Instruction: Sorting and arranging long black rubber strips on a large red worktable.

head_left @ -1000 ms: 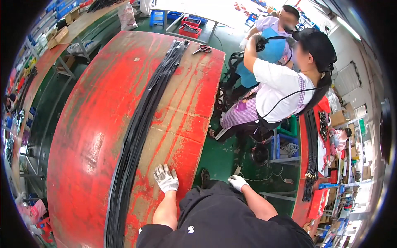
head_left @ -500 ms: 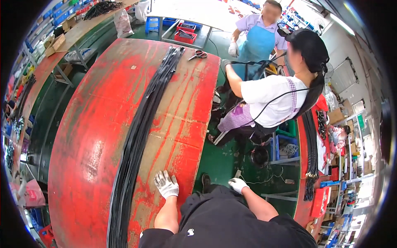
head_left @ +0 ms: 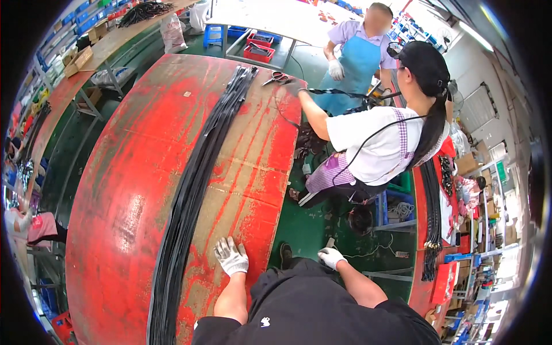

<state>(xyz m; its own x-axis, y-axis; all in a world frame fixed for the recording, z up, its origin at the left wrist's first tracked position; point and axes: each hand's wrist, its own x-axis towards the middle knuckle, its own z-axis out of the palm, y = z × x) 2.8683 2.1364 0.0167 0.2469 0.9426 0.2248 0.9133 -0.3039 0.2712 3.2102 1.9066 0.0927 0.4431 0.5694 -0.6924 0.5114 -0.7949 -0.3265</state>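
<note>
- The co-worker in the white shirt (head_left: pixel 374 135) has stretched an arm further over the red surface (head_left: pixel 132 172) than a moment ago, bringing a grey glove (head_left: pixel 294 87) just beside the scissors (head_left: pixel 280 77); the two gloved hands nearest me keep their places.
- The long bundle of black strips (head_left: pixel 187 201) lies lengthwise on that red surface, running from the near edge up to the far end, where its ends fan out a little.
- Just right of the bundle, apart from it, the person's left grip (head_left: pixel 232 257), in a white glove, is released: palm down on the worn paint, fingers spread, nothing held.
- The right grip (head_left: pixel 332 258), gloved alike, is off the surface by the person's dark clothing; I can't tell whether it is clenched or loose.
- Dark-handled, the scissors lie at the far right corner, to the right of the strips' fanned ends.
- Beyond that corner, black straps (head_left: pixel 333 91) stretch from the grey glove toward the co-worker in the blue apron (head_left: pixel 356 63), who faces this way.
- Off to the right, more black strips (head_left: pixel 431 201) lie on another surface.
- Behind the far end, a blue stool (head_left: pixel 213 35) stands near red trays (head_left: pixel 259 53) with dark contents.
</note>
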